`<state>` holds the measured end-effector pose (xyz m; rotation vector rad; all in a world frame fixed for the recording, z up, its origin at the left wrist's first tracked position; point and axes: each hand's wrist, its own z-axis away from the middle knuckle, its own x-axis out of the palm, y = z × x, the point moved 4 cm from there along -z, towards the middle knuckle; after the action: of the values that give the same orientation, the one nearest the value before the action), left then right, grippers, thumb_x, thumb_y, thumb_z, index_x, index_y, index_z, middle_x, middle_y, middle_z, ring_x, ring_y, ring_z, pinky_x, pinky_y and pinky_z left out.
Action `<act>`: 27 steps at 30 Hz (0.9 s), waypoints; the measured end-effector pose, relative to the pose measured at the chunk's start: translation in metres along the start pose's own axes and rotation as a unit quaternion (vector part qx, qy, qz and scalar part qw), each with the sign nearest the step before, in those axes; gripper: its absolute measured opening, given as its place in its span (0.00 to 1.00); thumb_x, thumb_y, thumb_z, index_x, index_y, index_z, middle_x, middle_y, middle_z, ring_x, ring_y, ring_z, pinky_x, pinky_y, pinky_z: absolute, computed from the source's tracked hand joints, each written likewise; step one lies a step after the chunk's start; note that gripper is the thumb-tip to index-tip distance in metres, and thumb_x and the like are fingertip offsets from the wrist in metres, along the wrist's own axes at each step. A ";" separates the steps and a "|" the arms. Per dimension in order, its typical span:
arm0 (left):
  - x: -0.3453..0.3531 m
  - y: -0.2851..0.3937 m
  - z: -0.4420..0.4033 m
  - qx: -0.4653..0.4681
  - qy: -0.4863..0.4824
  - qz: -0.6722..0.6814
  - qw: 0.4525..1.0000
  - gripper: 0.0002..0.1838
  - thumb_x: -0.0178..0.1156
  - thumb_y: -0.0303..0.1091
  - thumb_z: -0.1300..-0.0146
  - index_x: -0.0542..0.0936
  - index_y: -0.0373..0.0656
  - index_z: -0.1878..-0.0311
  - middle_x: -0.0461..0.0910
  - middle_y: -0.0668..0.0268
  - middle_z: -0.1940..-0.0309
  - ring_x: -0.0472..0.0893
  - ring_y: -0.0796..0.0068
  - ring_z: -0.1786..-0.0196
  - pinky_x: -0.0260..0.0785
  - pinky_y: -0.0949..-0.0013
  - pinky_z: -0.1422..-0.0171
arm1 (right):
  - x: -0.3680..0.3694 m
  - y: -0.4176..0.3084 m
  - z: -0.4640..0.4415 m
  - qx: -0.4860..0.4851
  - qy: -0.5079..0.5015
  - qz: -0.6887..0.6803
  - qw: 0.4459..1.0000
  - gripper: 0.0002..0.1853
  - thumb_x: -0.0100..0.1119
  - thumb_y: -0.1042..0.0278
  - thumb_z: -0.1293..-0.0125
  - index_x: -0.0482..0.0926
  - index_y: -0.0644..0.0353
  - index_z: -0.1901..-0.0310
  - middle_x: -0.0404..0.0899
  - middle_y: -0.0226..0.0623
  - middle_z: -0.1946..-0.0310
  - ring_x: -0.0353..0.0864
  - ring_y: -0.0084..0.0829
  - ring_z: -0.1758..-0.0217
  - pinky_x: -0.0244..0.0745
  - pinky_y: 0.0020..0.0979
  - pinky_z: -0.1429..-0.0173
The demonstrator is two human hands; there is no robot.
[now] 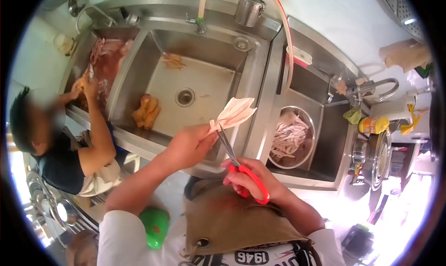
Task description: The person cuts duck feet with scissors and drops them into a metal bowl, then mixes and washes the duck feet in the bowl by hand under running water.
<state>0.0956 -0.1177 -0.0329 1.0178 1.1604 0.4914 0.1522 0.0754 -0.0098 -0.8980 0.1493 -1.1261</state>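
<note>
My left hand [186, 147] pinches the narrow end of a pale, webbed duck foot [237, 112], its web fanned out above the sink's front edge. In my right hand [254, 173] is a pair of scissors [259, 186] with red handles. The blades reach up to the duck foot close to my left fingertips; whether they are cutting into it I cannot tell. To the right, a round metal bowl [312, 145] stands in the smaller sink and holds a pile of similar pale feet [290, 138].
Yellowish poultry pieces [147, 111] and several yellow feet [173, 61] lie in the large steel sink [200, 82]. At the left, a co-worker [65, 154] handles something over a basin of reddish water and meat [111, 52]. A hose [284, 24] hangs between the sinks, and a tap [385, 87] stands right.
</note>
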 end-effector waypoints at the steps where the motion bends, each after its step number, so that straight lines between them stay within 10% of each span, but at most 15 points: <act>1: 0.003 -0.001 -0.003 -0.038 -0.001 0.024 0.999 0.10 0.56 0.36 0.29 0.78 0.41 0.51 0.78 0.49 0.72 0.77 0.45 0.69 0.69 0.56 0.65 | 0.000 -0.002 0.001 0.004 0.004 -0.001 1.000 0.22 0.58 0.62 0.30 0.71 0.65 0.40 0.80 0.34 0.64 0.73 0.18 0.70 0.70 0.22 0.68; 13: -0.013 -0.018 -0.011 -0.074 -0.080 0.085 0.990 0.19 0.54 0.44 0.27 0.77 0.34 0.64 0.72 0.54 0.78 0.71 0.65 0.73 0.66 0.60 0.65 | -0.004 -0.009 0.011 0.014 -0.007 0.003 1.000 0.20 0.56 0.62 0.28 0.73 0.68 0.43 0.81 0.40 0.64 0.76 0.21 0.68 0.72 0.24 0.65; 27: -0.013 0.005 -0.013 -0.042 -0.116 -0.065 0.990 0.17 0.54 0.40 0.29 0.76 0.36 0.68 0.76 0.46 0.75 0.75 0.42 0.69 0.67 0.51 0.64 | -0.013 0.002 0.008 0.025 -0.047 0.016 0.998 0.22 0.54 0.58 0.28 0.72 0.67 0.41 0.81 0.38 0.63 0.77 0.22 0.70 0.75 0.25 0.68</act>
<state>0.0793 -0.1199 -0.0223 0.8937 0.9823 0.3061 0.1522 0.0907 -0.0101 -0.8992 0.0575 -1.0525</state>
